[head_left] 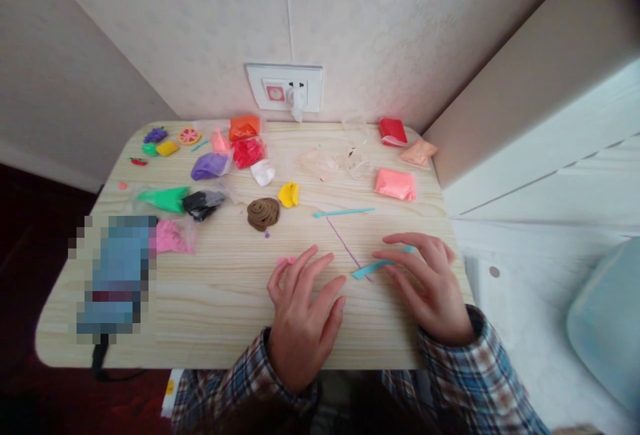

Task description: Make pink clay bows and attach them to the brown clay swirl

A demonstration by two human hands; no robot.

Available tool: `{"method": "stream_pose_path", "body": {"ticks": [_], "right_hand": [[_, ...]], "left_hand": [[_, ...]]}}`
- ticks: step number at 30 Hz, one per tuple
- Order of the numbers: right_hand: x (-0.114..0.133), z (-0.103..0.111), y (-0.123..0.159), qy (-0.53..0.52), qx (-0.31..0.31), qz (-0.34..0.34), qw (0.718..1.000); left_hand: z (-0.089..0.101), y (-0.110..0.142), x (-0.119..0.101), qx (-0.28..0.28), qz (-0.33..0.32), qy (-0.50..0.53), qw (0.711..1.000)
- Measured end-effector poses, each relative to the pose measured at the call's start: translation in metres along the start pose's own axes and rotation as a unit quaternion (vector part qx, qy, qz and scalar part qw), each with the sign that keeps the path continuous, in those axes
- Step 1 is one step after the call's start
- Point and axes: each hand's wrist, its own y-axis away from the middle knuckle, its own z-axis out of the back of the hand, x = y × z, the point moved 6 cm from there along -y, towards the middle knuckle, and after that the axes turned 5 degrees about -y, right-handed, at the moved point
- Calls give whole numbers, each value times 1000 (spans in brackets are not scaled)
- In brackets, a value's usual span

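My right hand [430, 282] grips a flat light-blue clay knife [367, 270] between thumb and fingers. The knife's blade lies across the lower part of a thin purple clay strand [343, 242]. Fingers spread, my left hand [305, 315] rests on the table just left of the strand and holds nothing. Small pink clay bits [287, 261] lie at its fingertips. A second slim blue clay tool [344, 212] sits beyond the strand's far end. Farther left are a coiled brown clay piece [263, 213] and a yellow clay lump [289, 194].
Bagged clay lies around the wooden table [225, 315], including a green bag [165, 199], a black bag [204, 204] and a coral packet [395, 184]. Small clay fruits [167, 148] sit back left. A blurred-out device [117, 275] lies left. Behind is a wall socket [285, 87].
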Motion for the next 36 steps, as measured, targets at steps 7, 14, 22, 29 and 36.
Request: {"method": "stream_pose_path", "body": {"ticks": [7, 14, 22, 29, 36], "right_hand": [[15, -7, 24, 56, 41, 35, 997], [15, -7, 23, 65, 21, 38, 997], [17, -10, 24, 59, 34, 46, 997], [16, -10, 24, 49, 31, 48, 997], [4, -9, 11, 26, 7, -5, 1000]], "left_hand": [[20, 11, -12, -61, -116, 94, 987], [30, 12, -4, -65, -126, 103, 984], [42, 13, 16, -88, -97, 68, 989], [43, 11, 17, -96, -86, 71, 989], [41, 12, 18, -89, -81, 83, 989]]}}
